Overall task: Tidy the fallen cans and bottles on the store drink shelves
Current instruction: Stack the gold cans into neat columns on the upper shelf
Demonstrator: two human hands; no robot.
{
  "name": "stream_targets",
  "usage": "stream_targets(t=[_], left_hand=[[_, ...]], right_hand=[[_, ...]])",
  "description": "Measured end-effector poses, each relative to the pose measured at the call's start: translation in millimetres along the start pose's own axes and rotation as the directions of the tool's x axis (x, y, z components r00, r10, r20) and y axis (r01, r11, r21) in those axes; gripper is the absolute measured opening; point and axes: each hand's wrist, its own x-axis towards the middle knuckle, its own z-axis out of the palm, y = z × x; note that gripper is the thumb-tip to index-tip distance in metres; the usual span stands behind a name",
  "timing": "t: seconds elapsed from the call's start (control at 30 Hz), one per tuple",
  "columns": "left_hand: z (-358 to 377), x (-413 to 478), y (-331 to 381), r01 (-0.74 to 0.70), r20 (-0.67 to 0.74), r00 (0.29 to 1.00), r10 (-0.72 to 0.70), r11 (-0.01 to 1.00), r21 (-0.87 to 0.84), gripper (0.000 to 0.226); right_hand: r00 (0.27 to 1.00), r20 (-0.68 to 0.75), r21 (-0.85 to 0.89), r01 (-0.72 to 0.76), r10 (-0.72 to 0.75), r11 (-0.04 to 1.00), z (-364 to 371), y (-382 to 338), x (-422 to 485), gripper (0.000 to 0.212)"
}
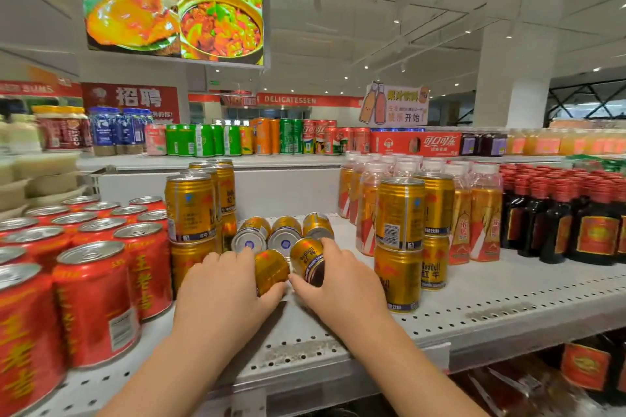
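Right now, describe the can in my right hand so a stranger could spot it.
On the white perforated shelf, find the gap between the left gold stack and the right gold stack. Of the gold cans tipped there, it is the front right one, gripped by the right hand. The three behind show silver ends; this shows its printed side and dark band.

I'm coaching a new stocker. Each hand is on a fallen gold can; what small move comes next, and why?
Probably lift and stand both cans up. The left hand grips the left gold can and the right hand grips the right gold can, both on their sides on the shelf, with three more fallen cans behind. Upright gold stacks flank them.
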Motion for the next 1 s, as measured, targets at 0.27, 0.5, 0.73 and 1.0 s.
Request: stream_targets(t=[0.27, 0.5, 0.73, 1.0], left_hand=[[6.9, -8.5, -10.4, 0.040, -0.088, 0.989, -0.122, 0.774, -0.632, 0.050], [12.3, -4.8, -19.7, 0.093, -0.017, 0.976, -0.219, 0.484, -0.870, 0.063], [15.2, -3.5, -23.1, 0.081, -0.021, 0.972, -0.234, 0.418, -0.905, 0.061], [20.1, -1.2, -24.8, 0.158, 0.033, 0.955, -0.295, 0.413, -0.897, 0.052]], right_hand=[[1.000, 0.018, 0.434, -0.013, 0.006, 0.901, -2.5, 4.9, 1.2, 0.064], [0.991, 0.064, 0.643, 0.047, -0.115, 0.764, -0.6, 4.9, 2.9, 0.087], [0.970, 0.099, 0.601, 0.121, -0.224, 0.790, 2.1, 3.8, 0.8, 0.074], [0.973, -0.072, 0.773, 0.195, -0.221, 0.603, -14.5, -1.5, -7.6, 0.067]])
